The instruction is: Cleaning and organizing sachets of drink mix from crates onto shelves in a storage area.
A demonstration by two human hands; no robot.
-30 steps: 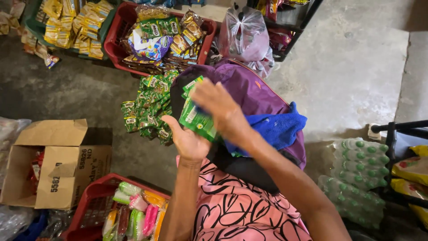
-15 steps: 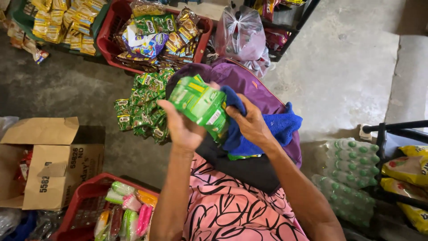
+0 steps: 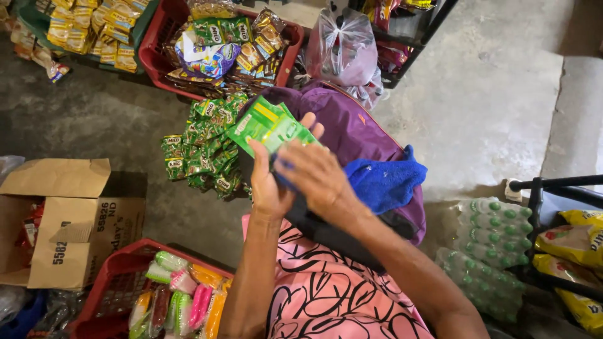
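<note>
The left hand [image 3: 271, 182] is curled around a bundle of green sachet packets [image 3: 269, 125], thumb up against the near face and fingertips showing past the far edge. The right hand [image 3: 317, 179] lies over the bundle's lower end, fingers pressed together on it. The packets sit tilted above the open mouth of a purple bag [image 3: 358, 129], which rests on the person's lap with a blue cloth [image 3: 384, 182] spilling out beside the right wrist.

Just left of the bag a heap of green sachet strips [image 3: 202, 147] lies on the concrete floor [image 3: 94, 119]. Beyond it stands a red crate [image 3: 160, 53] of mixed snack packs, and a tied plastic bag [image 3: 342, 47] leans behind the purple one. Nearer, an open cardboard box [image 3: 69, 220] and a second red basket [image 3: 119, 276] of coloured packets crowd the left side; shrink-wrapped bottles [image 3: 490, 232] lie to the right.
</note>
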